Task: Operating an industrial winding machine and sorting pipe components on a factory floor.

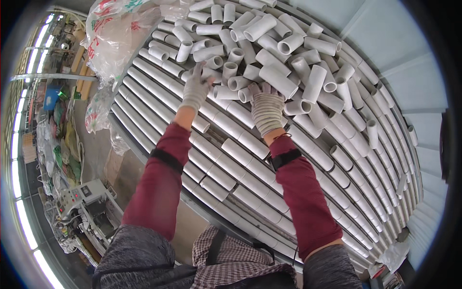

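Many short, hollow, grey-white tubes lie in a jumbled heap (pixel 276 58) at the far side of a slatted rack. My left hand (pixel 194 92), in a pale knit glove, is at the heap's near left edge, with thumb and fingers around a tube (pixel 211 74). To its right my right hand (pixel 267 108), gloved alike, reaches palm down into the near edge. Its fingers are spread against the tubes, next to a short tube (pixel 245 95). The tips of its fingers are partly hidden among them.
Tubes lie end to end in rows (pixel 250 164) along the rack, with gaps in some rows. Clear plastic bags (pixel 113 43) with red print sit at the far left. A machine with a control box (pixel 83 193) stands on the floor at left. Pale panels (pixel 390 38) border the right.
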### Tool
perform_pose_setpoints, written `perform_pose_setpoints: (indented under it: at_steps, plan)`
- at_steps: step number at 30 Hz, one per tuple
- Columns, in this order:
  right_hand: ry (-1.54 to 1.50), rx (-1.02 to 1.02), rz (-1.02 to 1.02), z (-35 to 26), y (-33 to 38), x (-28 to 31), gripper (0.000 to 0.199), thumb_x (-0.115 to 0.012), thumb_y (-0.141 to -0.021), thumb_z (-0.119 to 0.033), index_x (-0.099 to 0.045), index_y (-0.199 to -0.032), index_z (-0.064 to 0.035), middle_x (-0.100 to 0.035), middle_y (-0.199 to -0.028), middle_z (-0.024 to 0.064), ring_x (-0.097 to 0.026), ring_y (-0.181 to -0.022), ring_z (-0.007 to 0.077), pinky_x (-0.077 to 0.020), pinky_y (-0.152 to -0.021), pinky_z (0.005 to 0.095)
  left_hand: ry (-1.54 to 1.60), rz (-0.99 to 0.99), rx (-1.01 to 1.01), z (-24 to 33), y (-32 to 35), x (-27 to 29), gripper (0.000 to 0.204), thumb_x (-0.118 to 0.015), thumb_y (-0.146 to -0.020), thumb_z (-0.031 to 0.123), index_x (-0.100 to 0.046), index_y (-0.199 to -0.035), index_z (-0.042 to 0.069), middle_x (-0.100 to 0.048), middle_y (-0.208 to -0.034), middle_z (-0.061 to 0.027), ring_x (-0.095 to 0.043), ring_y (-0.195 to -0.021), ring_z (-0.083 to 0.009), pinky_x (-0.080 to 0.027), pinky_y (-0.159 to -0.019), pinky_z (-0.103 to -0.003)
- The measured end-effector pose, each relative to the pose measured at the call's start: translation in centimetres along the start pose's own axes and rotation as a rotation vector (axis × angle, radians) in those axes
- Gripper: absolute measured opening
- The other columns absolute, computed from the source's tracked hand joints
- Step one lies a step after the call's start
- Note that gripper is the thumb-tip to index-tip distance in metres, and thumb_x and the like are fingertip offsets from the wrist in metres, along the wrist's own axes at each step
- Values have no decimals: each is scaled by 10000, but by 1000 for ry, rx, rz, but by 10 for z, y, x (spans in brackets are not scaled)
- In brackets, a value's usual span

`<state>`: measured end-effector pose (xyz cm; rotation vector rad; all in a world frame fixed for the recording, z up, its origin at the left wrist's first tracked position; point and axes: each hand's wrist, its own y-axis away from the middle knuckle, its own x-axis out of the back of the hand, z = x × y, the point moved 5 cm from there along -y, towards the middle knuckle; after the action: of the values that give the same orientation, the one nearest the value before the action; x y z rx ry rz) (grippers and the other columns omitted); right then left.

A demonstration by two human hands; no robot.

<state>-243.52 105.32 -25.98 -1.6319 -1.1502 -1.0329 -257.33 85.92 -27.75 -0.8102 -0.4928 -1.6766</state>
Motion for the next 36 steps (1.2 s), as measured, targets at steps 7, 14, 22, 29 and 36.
perform_pose_setpoints:
  at_steps: [7, 14, 22, 29, 36]
  plan:
    - [-739, 50, -326, -5, 43, 70, 421, -739, -801, -292, -603, -1148, -97, -593, -1153, 112, -588, -1011, 338, -490, -883, 431, 714, 271, 312, -38, 2, 33, 302, -713, -841, 127, -583, -1107, 67, -642, -944, -109, -628, -792, -206, -527, -655, -342]
    - [196, 251, -255, -44, -14, -9, 441, -569, -892, -152, -519, -1329, -118, -475, -1412, 91, -587, -1121, 311, -549, -852, 409, 35, -512, 37, 40, 2, 3, 553, -685, -804, 177, -572, -1344, 205, -689, -870, -78, -656, -756, -161, -520, -722, -282]
    - [195, 395, -591, -42, -51, 27, 492, -654, -812, -84, -490, -1276, -87, -445, -1402, 156, -635, -1042, 342, -573, -804, 435, -61, -481, 32, 36, -9, 19, 506, -718, -810, 313, -576, -1247, 102, -708, -928, -130, -687, -847, -298, -538, -758, -402]
    - [-546, 156, -556, -19, 7, 82, 583, -772, -724, -253, -523, -1206, -38, -524, -1234, 181, -613, -1051, 361, -521, -886, 438, 622, -685, 633, -35, 87, 78, 596, -676, -865, 498, -563, -1280, 86, -696, -965, -77, -677, -866, -249, -543, -759, -346]
    - [-126, 234, -153, -28, -12, 35, 621, -731, -793, -376, -513, -1289, -71, -504, -1325, 140, -587, -1091, 311, -467, -968, 429, -214, -440, 144, -6, 5, 55, 522, -677, -864, 450, -577, -1298, 177, -674, -1045, -177, -629, -1060, -328, -487, -919, -414]
